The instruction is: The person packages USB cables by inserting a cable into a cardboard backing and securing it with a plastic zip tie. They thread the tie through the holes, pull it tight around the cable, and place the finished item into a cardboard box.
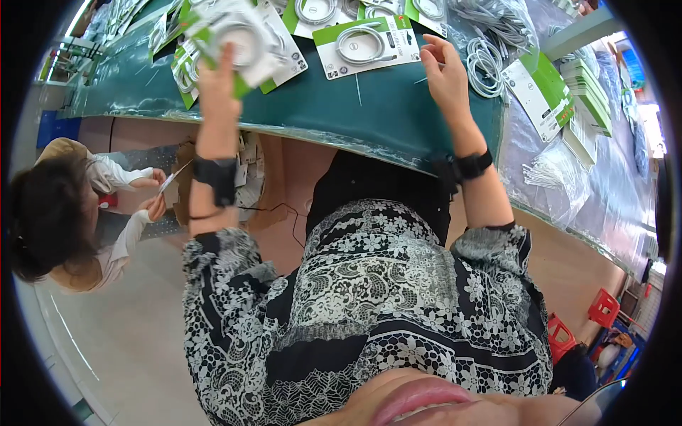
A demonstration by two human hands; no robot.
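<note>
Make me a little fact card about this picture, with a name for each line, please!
Left hand: left hand holding a blurred cable card
Right hand: right hand open, holding nothing, beside a green-and-white cable package; touching or not, I can't tell
Work surface: green table
To the right: loose coiled cable, stacked packages
Person at left: a co-worker holding something thin

blurred pack (240, 44), green and white, up in the left hand (219, 89); flat pack (398, 51) just beside the right hand (447, 79), white cable (360, 61) coiled.
</note>
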